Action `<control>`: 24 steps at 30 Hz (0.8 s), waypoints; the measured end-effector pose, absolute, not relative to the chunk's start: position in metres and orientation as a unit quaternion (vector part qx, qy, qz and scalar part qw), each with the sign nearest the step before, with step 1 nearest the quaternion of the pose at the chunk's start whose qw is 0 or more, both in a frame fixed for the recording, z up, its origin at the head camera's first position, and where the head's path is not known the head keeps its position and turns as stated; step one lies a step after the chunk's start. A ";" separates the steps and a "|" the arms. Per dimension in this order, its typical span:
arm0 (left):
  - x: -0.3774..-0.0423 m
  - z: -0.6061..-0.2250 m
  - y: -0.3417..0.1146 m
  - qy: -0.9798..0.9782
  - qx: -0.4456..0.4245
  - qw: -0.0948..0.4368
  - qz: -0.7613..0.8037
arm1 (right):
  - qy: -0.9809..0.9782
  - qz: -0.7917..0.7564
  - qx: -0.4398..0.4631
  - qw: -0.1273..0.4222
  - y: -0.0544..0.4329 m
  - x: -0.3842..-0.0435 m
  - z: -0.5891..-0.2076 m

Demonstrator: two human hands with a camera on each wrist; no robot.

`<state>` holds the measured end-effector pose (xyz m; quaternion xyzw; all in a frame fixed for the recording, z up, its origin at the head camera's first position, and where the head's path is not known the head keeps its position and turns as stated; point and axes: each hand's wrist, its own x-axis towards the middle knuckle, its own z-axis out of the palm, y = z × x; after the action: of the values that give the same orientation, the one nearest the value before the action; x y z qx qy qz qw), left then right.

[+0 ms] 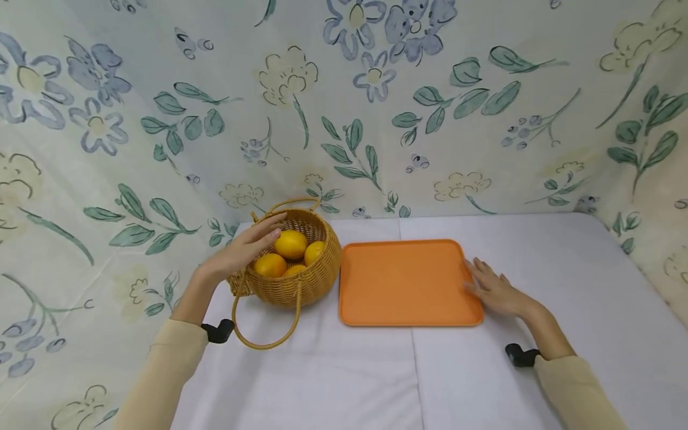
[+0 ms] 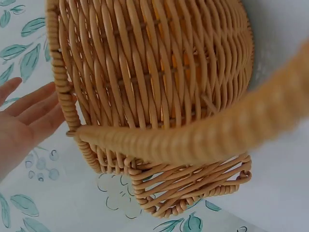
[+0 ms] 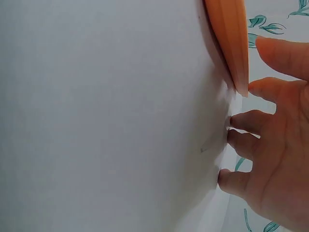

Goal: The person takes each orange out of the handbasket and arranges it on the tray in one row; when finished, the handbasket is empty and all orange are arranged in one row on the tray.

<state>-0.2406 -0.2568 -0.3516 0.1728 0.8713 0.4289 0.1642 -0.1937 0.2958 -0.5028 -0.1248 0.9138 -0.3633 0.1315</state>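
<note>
A round wicker basket (image 1: 314, 278) (image 2: 159, 72) stands on the white table, holding several yellow lemons (image 1: 291, 243). One looped handle (image 1: 263, 334) lies flat toward me. My left hand (image 1: 248, 245) (image 2: 21, 121) hovers over the basket's left rim with fingers straight and relaxed, holding nothing. An orange tray (image 1: 403, 283) (image 3: 231, 38) lies bare to the basket's right. At the tray's right edge, my right hand (image 1: 491, 288) (image 3: 270, 145) rests flat on the table, fingertips against the tray's rim.
The white tablecloth (image 1: 564, 286) covers the table. A flowered cloth backdrop (image 1: 376, 107) closes off the back and both sides. Small black wrist mounts (image 1: 217, 331) sit at both sleeves.
</note>
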 end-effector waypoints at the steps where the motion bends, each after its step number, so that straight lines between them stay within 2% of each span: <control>1: -0.245 -0.352 -0.258 0.870 0.171 0.170 0.430 | 0.915 -0.362 -0.128 0.126 0.296 -0.194 -0.503; 4: -0.256 -0.355 -0.260 0.860 0.170 0.194 0.441 | 0.918 -0.354 -0.136 0.117 0.295 -0.193 -0.503; 14: -0.278 -0.360 -0.268 0.838 0.185 0.306 0.412 | 0.927 -0.324 -0.130 0.136 0.294 -0.192 -0.503; 24: -0.294 -0.345 -0.265 0.847 0.247 0.309 0.356 | 0.932 -0.310 -0.132 0.133 0.292 -0.191 -0.500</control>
<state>-0.2940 -0.2647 -0.3450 0.2469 0.8465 0.3562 0.3090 -0.1906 0.2924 -0.5000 -0.1324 0.9322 -0.3096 0.1330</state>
